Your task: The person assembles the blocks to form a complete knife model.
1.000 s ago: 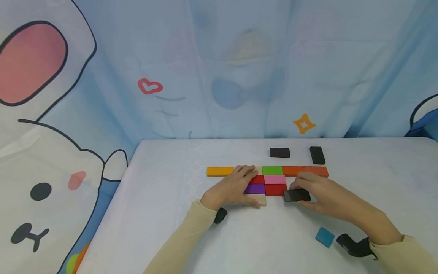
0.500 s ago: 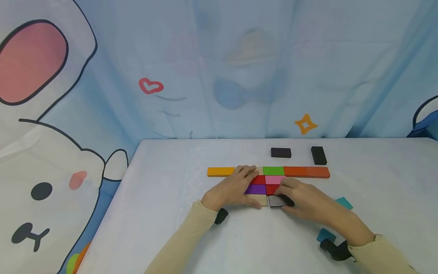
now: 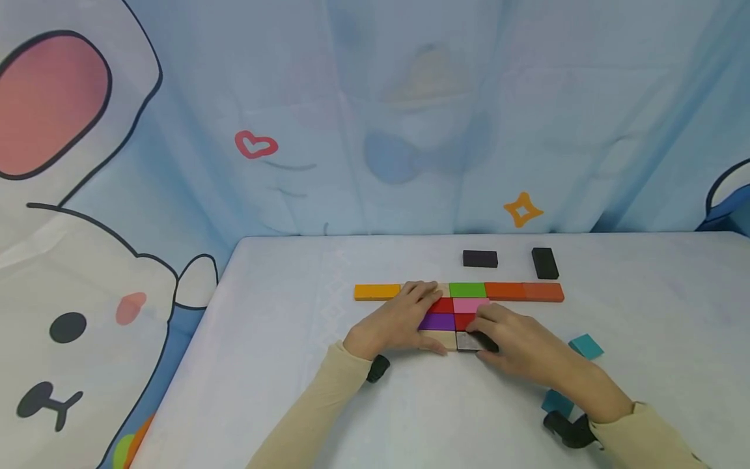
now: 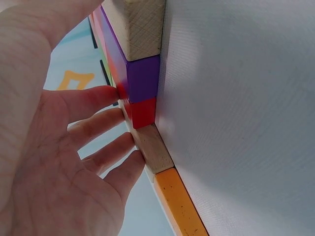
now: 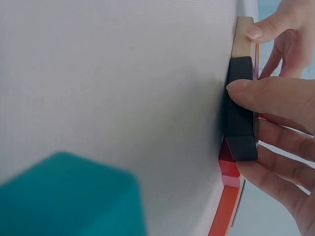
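Observation:
My right hand (image 3: 524, 342) pinches a black block (image 3: 467, 341) between thumb and fingers. Its end sits against a plain wooden block (image 3: 439, 340), in front of a dark red block (image 3: 465, 320). My left hand (image 3: 394, 326) lies over the left side of the flat block layout, thumb at the plain wooden block. In the left wrist view its fingers reach out fairly straight, tips touching the blocks near the purple block (image 4: 143, 78) and red block (image 4: 144, 113). A pink block (image 3: 471, 305) lies behind the dark red one.
The back row runs from a yellow block (image 3: 376, 292) through a green block (image 3: 467, 290) to an orange block (image 3: 541, 292). Behind it lie two black blocks, one sideways (image 3: 480, 258). Teal blocks (image 3: 586, 346) lie by my right forearm. A blue curtain (image 3: 375, 130) hangs behind the table.
My right hand has carried the black block left and nearer, from beside the dark red block to the plain wooden one, closing a thin gap. My left hand has stayed in place.

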A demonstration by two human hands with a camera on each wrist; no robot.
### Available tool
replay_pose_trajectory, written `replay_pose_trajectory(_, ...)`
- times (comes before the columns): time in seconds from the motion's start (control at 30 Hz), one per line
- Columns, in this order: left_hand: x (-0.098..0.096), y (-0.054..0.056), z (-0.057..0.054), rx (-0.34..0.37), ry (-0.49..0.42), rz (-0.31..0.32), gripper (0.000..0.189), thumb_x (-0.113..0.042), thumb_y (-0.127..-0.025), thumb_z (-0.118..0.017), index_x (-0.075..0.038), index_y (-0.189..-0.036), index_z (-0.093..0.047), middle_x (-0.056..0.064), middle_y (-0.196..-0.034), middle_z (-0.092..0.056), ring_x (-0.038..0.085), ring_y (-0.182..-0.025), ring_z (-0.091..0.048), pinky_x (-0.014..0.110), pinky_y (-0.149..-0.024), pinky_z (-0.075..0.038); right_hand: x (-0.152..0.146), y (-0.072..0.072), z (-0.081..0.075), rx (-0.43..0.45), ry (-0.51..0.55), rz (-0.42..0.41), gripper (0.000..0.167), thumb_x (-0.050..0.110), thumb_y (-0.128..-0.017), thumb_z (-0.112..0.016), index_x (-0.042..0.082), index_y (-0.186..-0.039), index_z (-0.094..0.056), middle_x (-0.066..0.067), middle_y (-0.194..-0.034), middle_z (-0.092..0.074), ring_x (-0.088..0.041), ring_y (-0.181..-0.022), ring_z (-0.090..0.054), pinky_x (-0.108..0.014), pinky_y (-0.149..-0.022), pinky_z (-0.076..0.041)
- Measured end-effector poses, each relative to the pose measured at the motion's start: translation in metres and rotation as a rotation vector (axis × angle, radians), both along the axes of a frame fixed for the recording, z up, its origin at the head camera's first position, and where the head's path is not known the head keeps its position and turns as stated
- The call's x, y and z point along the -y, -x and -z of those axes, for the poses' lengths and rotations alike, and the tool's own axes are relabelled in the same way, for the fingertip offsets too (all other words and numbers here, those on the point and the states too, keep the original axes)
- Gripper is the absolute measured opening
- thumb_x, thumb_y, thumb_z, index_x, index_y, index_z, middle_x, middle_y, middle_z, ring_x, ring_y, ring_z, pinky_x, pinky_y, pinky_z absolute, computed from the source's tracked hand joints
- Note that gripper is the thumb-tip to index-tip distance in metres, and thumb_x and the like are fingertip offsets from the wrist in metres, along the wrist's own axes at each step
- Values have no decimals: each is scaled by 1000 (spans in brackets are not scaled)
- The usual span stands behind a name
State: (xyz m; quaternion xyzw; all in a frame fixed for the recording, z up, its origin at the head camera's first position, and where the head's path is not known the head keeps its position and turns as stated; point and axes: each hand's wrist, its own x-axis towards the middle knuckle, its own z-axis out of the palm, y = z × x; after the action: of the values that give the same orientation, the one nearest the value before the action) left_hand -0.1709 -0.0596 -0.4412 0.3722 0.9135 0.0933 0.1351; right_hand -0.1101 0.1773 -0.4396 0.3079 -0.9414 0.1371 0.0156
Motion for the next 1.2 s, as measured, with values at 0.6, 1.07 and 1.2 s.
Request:
replay_pose_trajectory(0.6,-2,0,-1,-13,-1,3,101,-62,-88,-77,-9,-163,-35,6,-169,-29,23,-152,-29,29,-124,-29,1,-5,-1,-44,-40,-17,41,16,-73,-97,5,-108,-78,-10,-106,-66,-27,-101,-65,-42,-84,-63)
replay_pose_trajectory(1.07,0,-1,-1,-14,-3,3,102,-62,-88,-76,-8,-164,-35,7,-169,-29,24,-152,-29,28,-124,-30,2,-7,-3,-50,-37,4,40,16,-75,-96,5,-109,-78,-11,-108,-67,-28,-104,-65,-44,-86,-63)
replay_pose_trajectory(1.2,0,-1,0,-8,4,2,102,-63,-88,-76,-9,-164,-33,7,-169,-28,24,-152,-28,29,-123,-32,-7,-9,-7,-31,-11,57,40,22,-77,-95,6,-109,-78,-10,-108,-67,-29,-104,-65,-46,-85,-63)
